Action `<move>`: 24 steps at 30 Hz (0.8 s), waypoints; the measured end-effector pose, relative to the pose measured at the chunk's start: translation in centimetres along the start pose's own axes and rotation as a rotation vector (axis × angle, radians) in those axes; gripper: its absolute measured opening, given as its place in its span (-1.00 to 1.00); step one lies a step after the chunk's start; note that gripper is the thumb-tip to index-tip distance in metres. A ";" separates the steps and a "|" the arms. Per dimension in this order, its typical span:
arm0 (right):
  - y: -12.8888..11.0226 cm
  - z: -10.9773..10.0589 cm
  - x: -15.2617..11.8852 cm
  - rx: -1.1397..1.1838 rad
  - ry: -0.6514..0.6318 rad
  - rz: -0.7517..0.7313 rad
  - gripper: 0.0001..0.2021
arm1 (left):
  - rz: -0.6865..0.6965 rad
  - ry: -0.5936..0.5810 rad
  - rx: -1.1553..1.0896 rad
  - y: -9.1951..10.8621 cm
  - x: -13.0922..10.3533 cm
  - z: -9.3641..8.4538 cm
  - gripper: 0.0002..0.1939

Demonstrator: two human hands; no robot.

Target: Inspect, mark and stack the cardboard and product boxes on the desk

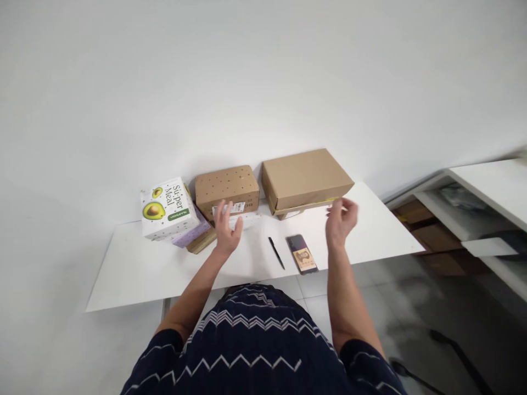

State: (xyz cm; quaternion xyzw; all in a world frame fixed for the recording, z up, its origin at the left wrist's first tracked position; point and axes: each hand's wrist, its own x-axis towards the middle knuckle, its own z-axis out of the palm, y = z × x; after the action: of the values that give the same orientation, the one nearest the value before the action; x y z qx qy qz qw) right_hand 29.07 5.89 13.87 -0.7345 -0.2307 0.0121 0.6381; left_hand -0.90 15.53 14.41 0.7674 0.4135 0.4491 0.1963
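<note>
My left hand [229, 230] is open, fingers spread, in front of the dotted brown box [226, 186] and its white label; whether it touches the box is unclear. My right hand [341, 218] has its fingers drawn together by the front right corner of the large brown box [307, 175]. A thin yellow strip [325, 202] runs along that box's front edge towards these fingers; what they hold is too small to tell. A black pen [276, 253] and a phone [302, 254] with a lit screen lie between my hands.
At the left of the white table [123, 274], a white box with avocado pictures [168, 208] sits by a purple box [191, 235] and a small brown box [201, 240]. A white shelf unit [489, 186] stands at the right. Black rods show at the lower right.
</note>
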 end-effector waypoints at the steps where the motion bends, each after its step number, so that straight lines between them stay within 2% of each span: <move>1: -0.6 0.5 -2.1 0.044 -0.125 0.012 -0.55 | -0.007 0.068 0.083 -0.4 0.1 -0.9 -0.35; 3: -2.2 2.4 -5.8 0.079 -0.468 -0.012 -0.50 | -0.072 0.133 0.196 -1.0 0.8 -2.0 -0.26; 5: -3.9 5.2 -8.3 0.047 -0.680 -0.119 -0.42 | -0.173 0.139 0.233 -1.6 1.8 -2.2 -0.19; 7: -5.1 8.5 -9.2 -0.013 -0.743 -0.176 -0.29 | -0.270 0.130 0.224 -2.0 2.6 -1.9 -0.16; 10: -5.7 12.7 -8.5 -0.048 -0.759 -0.135 -0.18 | -0.377 0.124 0.172 -2.6 3.5 -1.3 -0.17; 12: -5.4 14.6 -7.8 -0.017 -0.763 -0.055 -0.17 | -0.408 0.132 0.124 -3.0 3.8 -0.9 -0.20; 14: -4.9 15.5 -7.4 0.041 -0.750 0.011 -0.20 | -0.416 0.163 0.088 -3.1 3.8 -0.6 -0.25; 17: -4.5 14.7 -7.8 0.128 -0.696 0.049 -0.25 | -0.401 0.208 0.070 -1.8 3.0 -0.5 -0.34; 19: -4.7 12.7 -8.6 0.198 -0.658 0.059 -0.25 | -0.353 0.205 0.048 0.0 1.8 -0.9 -0.38; 21: -5.2 9.5 -9.7 0.280 -0.633 0.056 -0.26 | -0.275 0.178 0.011 2.1 0.2 -2.0 -0.37; 24: -6.2 3.4 -11.9 0.349 -0.635 0.068 -0.34 | -0.182 0.093 -0.051 4.2 -3.3 -4.8 -0.33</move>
State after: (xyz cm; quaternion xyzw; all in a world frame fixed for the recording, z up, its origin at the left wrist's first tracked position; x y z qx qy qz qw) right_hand 15.40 5.33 15.79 -0.5813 -0.3871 0.2998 0.6498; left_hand -3.94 10.11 18.03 0.6998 0.4786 0.4747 0.2364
